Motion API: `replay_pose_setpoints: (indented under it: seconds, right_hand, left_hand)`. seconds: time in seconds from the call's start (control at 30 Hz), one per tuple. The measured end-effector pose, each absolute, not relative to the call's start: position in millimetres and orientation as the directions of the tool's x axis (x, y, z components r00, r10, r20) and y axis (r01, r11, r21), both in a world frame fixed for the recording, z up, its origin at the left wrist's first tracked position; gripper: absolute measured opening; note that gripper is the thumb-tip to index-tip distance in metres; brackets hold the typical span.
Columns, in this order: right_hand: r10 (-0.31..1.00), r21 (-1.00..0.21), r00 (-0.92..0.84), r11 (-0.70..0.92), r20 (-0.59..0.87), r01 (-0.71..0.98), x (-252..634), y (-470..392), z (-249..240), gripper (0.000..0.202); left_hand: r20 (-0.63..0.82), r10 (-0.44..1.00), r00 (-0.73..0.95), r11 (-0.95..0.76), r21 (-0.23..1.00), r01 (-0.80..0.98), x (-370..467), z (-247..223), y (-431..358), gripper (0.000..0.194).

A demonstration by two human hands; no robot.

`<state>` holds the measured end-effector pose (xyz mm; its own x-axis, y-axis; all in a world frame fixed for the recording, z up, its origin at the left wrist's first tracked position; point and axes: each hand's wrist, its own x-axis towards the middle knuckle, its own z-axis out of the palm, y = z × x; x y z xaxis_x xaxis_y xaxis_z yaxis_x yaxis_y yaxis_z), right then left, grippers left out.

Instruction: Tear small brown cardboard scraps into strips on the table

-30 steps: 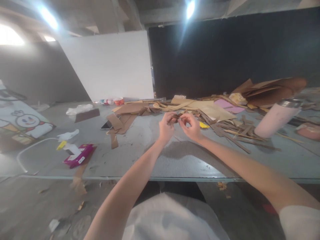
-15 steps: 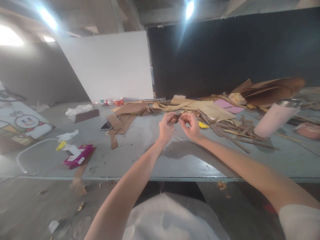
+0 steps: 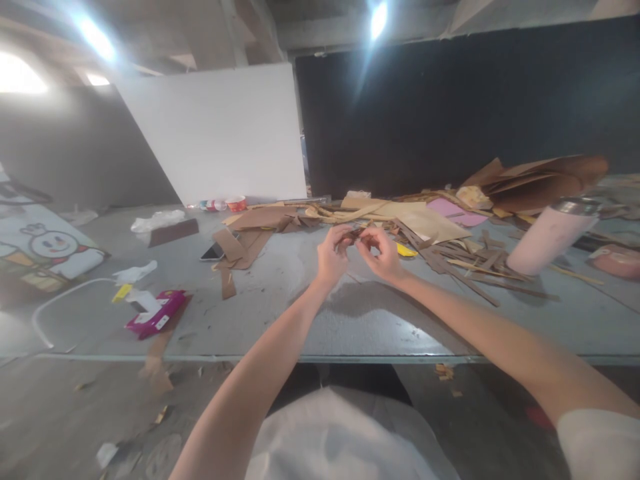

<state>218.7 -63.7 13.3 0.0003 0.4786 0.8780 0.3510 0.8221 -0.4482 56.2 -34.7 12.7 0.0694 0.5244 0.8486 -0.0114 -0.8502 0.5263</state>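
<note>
Close together above the grey table [image 3: 300,320], my left hand [image 3: 333,253] and my right hand [image 3: 380,252] both pinch a small dark brown piece [image 3: 354,235]. Its shape is mostly hidden by the fingers. A yellow object [image 3: 406,251] lies just right of my right hand. Brown strips [image 3: 470,260] are heaped farther right, and tan sheets [image 3: 425,221] lie behind them.
A pink bottle [image 3: 547,240] leans at the right, near rolled brown sheets [image 3: 550,183]. At the left are a phone [image 3: 213,251], a magenta box [image 3: 157,315], a white cable [image 3: 55,300] and a cartoon-printed bag [image 3: 55,250]. A red cup [image 3: 237,203] stands behind.
The fingers of my right hand have shifted slightly to the left at the brown piece. Otherwise both hands stay in nearly the same place.
</note>
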Motion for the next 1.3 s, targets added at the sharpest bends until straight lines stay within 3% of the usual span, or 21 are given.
replay_pose_setpoints:
  seconds: [0.33, 0.63, 0.93, 1.3]
  right_hand:
    - [0.46, -0.423, 0.011, 0.809, 0.888, 0.409, 221, -64, 12, 0.031]
    - [0.445, -0.419, 0.021, 0.826, 0.895, 0.377, 224, -58, 9, 0.029]
    - [0.436, -0.411, 0.018, 0.831, 0.9, 0.376, 223, -60, 10, 0.027]
    - [0.467, -0.446, 0.045, 0.805, 0.883, 0.39, 224, -59, 10, 0.035]
  left_hand:
    - [0.862, 0.496, 0.103, -0.868, 0.493, 0.059, 52, 17, -38, 0.019]
    - [0.938, 0.333, 0.095, -0.941, 0.324, 0.1, 49, 23, -42, 0.016]
    - [0.902, 0.424, 0.085, -0.902, 0.411, 0.129, 48, 24, -46, 0.024]
    - [0.939, 0.337, 0.075, -0.931, 0.321, 0.172, 46, 24, -44, 0.036]
